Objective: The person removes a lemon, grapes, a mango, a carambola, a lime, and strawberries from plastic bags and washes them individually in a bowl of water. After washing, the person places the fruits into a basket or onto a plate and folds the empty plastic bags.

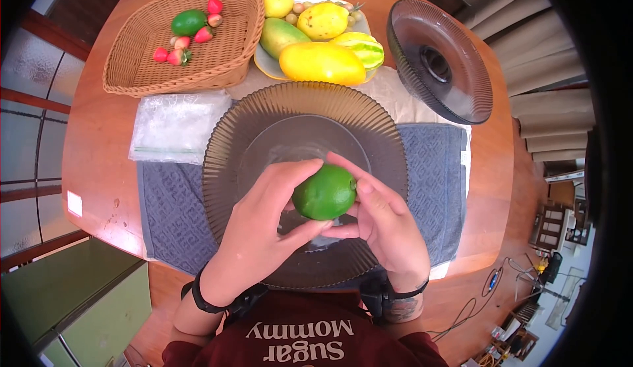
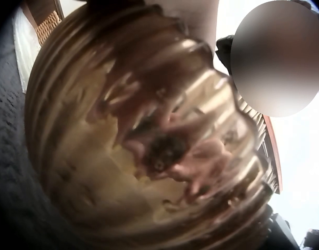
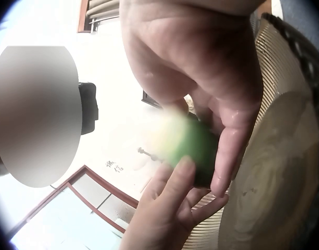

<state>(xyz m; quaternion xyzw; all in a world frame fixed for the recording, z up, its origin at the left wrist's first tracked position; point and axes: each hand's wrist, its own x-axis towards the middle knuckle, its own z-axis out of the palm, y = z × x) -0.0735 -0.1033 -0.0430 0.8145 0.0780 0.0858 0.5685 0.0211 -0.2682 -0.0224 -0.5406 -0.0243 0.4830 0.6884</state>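
Note:
Both hands hold a green lime (image 1: 323,194) over a large ribbed glass bowl (image 1: 227,169). My left hand (image 1: 260,219) curves round its left side, fingers on top and thumb underneath. On the right side, the fingers and thumb of my right hand (image 1: 394,232) grip the lime near its stem end. In the right wrist view, the lime (image 3: 198,151) is blurred between the right hand (image 3: 211,78) and the left hand (image 3: 164,208). Water shows inside the bowl (image 3: 274,172) there. The left wrist view is filled by the bowl's ribbed outer wall (image 2: 97,156), which hides the left hand.
A wicker basket (image 1: 125,70) with strawberries and another green fruit (image 1: 189,22) stands back left. Behind the bowl, a plate (image 1: 267,64) carries yellow and green fruit. A second ribbed glass bowl (image 1: 471,70) stands back right. A plastic bag (image 1: 178,126) lies on the blue towel (image 1: 175,202).

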